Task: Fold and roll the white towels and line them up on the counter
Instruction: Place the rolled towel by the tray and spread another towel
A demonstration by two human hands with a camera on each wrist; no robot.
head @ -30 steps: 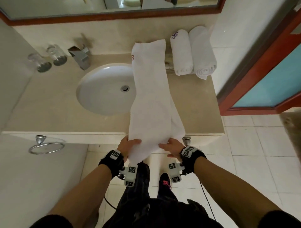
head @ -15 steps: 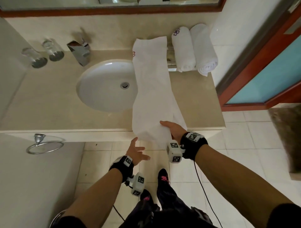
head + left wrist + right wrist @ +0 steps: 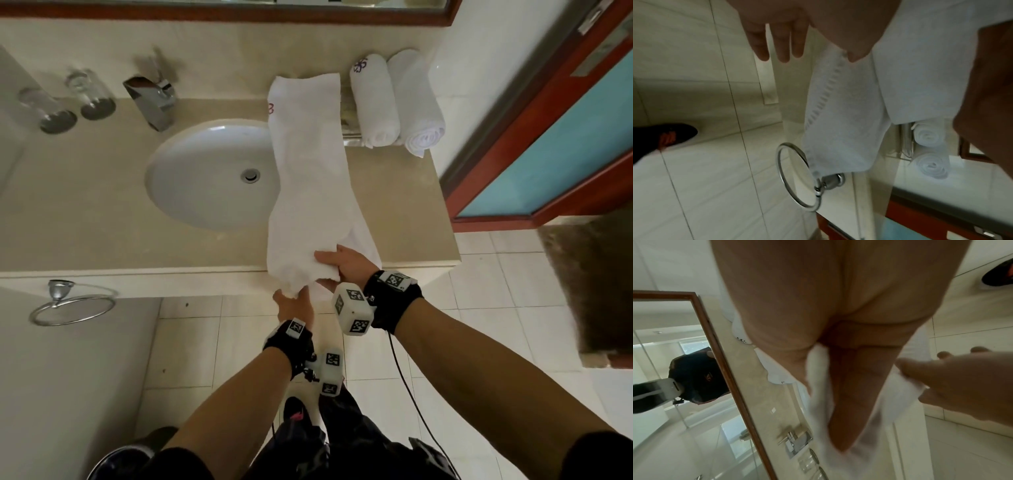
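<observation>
A long folded white towel (image 3: 308,164) lies lengthwise on the counter (image 3: 85,222), from the back wall to the front edge, over the sink's right rim. My right hand (image 3: 337,265) grips its bunched near end at the counter's front edge, thumb on top. My left hand (image 3: 294,305) is just below, under the part that hangs over the edge. In the left wrist view its fingers (image 3: 781,40) are straight and the thumb touches the towel's hem (image 3: 842,121). Two rolled white towels (image 3: 375,102) (image 3: 416,102) lie side by side at the back right.
A round sink (image 3: 191,178) with a chrome tap (image 3: 150,99) fills the counter's middle. Two glasses (image 3: 58,113) stand at the back left. A towel ring (image 3: 73,305) hangs under the front edge. A red-framed door (image 3: 548,137) and a brown mat (image 3: 596,274) are to the right.
Both hands held the towel's near end below the counter edge. My left hand let go and dropped, then came back up to the hanging part. My right hand lifted its end onto the edge.
</observation>
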